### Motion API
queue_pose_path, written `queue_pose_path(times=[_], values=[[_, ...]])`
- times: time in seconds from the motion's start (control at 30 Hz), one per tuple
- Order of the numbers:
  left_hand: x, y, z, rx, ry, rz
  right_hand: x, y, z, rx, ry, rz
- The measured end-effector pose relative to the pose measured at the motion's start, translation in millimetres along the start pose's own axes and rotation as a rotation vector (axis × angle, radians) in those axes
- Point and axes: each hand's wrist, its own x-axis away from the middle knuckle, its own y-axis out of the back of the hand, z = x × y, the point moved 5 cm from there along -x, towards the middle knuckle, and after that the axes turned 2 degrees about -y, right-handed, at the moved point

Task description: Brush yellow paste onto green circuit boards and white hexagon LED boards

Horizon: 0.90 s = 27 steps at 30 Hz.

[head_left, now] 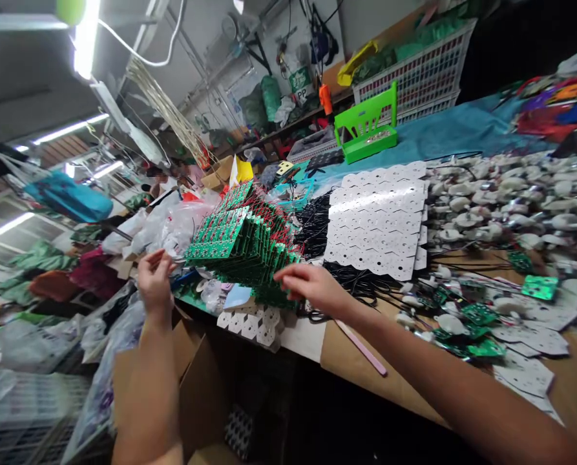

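Big leaning stack of green circuit boards (242,248) with red wires, mid-surface, too many to count, dozens at least. Left hand (155,281) raised just left of the stack, fingers loosely curled with fingertips drawn together, maybe pinching something small, cannot tell what; not clearly touching the boards. Right hand (312,284) at the stack's lower right edge, fingers extended and close together, resting on or just at the boards; grip itself not visible. Progress, judged only from the layout: stack looks gathered and mostly squared, but several loose green boards (479,329) scattered on the right side of the surface, roughly six to eight visible, one more (540,287) lying apart farther right. Probably mid-way, plenty left. White perforated sheets (378,223) layered behind the stack, at least three or four. Heap of small white parts (506,194) beyond, uncountable. Black wire tangle (312,223) between stack and sheets. One pink strip (363,349) on the brown surface (346,361) near the right wrist. One green plastic chair-shaped item (368,126) at the back. Open cardboard box (196,381) below the surface edge.
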Motion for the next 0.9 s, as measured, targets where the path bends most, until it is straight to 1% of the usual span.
queue_pose_path(times=[0.03, 0.07, 0.1, 0.17, 0.2, 0.23, 0.37, 0.5, 0.63, 0.73, 0.8, 0.9], values=[[0, -3.4, -18, 0.071, 0.003, 0.071, -16, 1, 10, -0.107, -0.004, -0.024], [2, -8.1, -32, 0.129, 0.044, 0.145, -31, 0, 19, -0.192, -0.009, -0.029], [5, -13.6, -42, 0.17, 0.114, 0.214, -44, -4, 27, -0.254, -0.019, -0.01], [13, -23.8, -54, 0.175, 0.274, 0.291, -62, -13, 37, -0.311, -0.044, 0.026], [17, -28.3, -57, 0.164, 0.325, 0.311, -67, -17, 40, -0.313, -0.055, 0.037], [19, -32.5, -60, 0.162, 0.347, 0.325, -71, -20, 42, -0.304, -0.062, 0.039], [24, -44.6, -68, 0.198, 0.308, 0.33, -71, -27, 43, -0.271, -0.042, 0.056], [23, -50.7, -71, 0.148, 0.29, 0.355, -66, -30, 40, -0.281, 0.02, 0.073], [22, -53.9, -72, 0.106, 0.272, 0.361, -61, -32, 33, -0.199, 0.005, 0.042], [22, -57.1, -70, 0.064, 0.258, 0.353, -57, -31, 30, -0.186, -0.002, 0.041], [22, -56.4, -69, 0.036, 0.24, 0.338, -56, -30, 28, -0.18, 0.005, 0.053], [20, -46.0, -69, -0.01, 0.204, 0.318, -58, -34, 27, -0.166, 0.041, 0.076]])
